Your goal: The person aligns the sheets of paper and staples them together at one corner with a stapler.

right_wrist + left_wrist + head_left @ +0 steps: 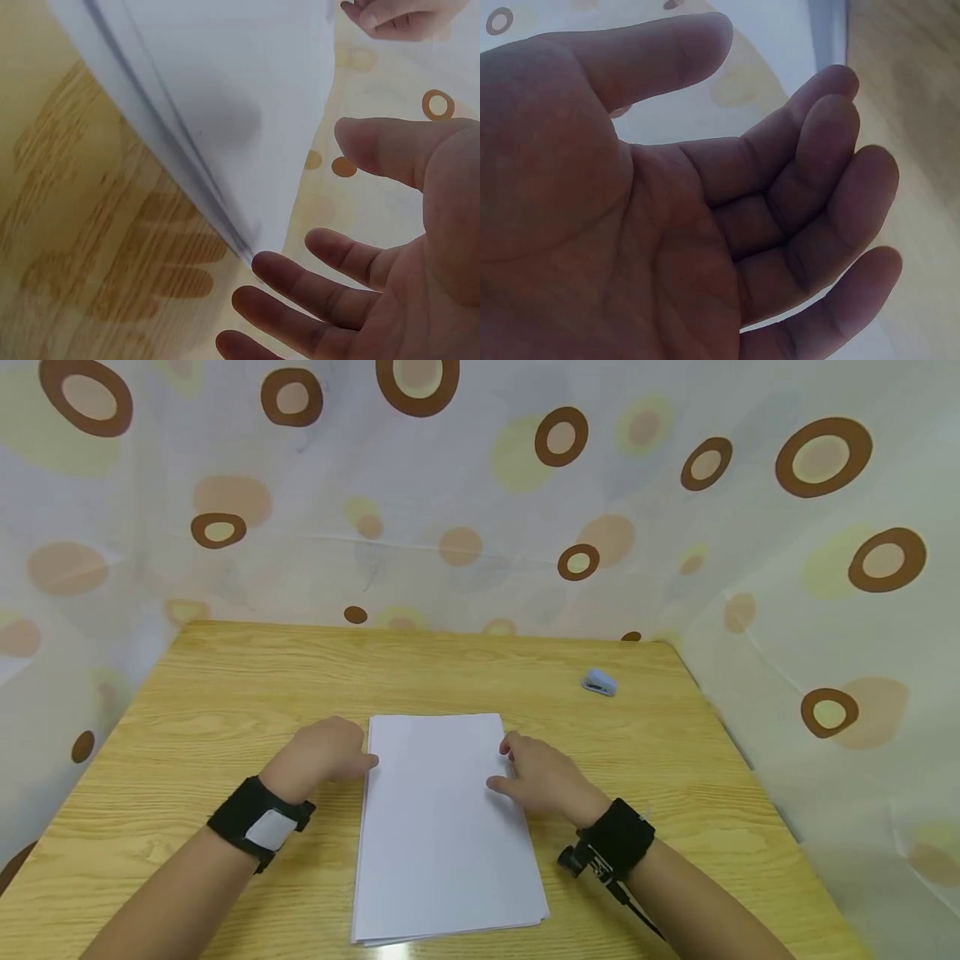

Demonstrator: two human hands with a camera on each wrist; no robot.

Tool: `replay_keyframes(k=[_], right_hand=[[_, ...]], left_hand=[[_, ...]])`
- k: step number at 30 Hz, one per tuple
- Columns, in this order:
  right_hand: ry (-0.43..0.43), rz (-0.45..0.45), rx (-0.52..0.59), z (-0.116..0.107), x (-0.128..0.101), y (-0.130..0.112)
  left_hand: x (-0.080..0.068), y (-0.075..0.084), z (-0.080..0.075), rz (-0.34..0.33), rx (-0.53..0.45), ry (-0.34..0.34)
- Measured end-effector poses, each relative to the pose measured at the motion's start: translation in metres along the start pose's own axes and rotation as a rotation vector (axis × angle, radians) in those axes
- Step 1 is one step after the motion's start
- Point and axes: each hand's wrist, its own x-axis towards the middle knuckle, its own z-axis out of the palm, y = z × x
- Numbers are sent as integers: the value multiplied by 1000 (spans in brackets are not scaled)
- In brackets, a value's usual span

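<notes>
A stack of white paper sheets (446,827) lies lengthwise in the middle of the wooden table (225,693). My left hand (341,753) sits at the stack's upper left edge, fingers relaxed and touching the side of the sheets; the left wrist view shows its palm (675,225) holding nothing. My right hand (525,768) rests at the upper right edge, thumb on the top sheet. In the right wrist view its straight fingers (300,281) meet the stack's (217,97) layered edge near a corner, and the left hand's fingertips (397,19) show beyond the paper.
A small light-blue stapler (598,682) lies on the table at the back right, well away from the paper. Patterned curtains (480,485) close off the back and both sides. Bare wood surrounds the stack.
</notes>
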Motion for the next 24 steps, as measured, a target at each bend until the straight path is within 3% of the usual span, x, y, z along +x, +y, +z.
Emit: replay_keyframes(k=[15, 20, 24], right_hand=[[22, 21, 0, 7, 6, 3], [24, 30, 19, 7, 6, 4], [27, 44, 48, 6, 4, 5]], left_hand=[[5, 1, 29, -7, -103, 54], [4, 2, 30, -47, -74, 66], [1, -1, 30, -32, -36, 90]])
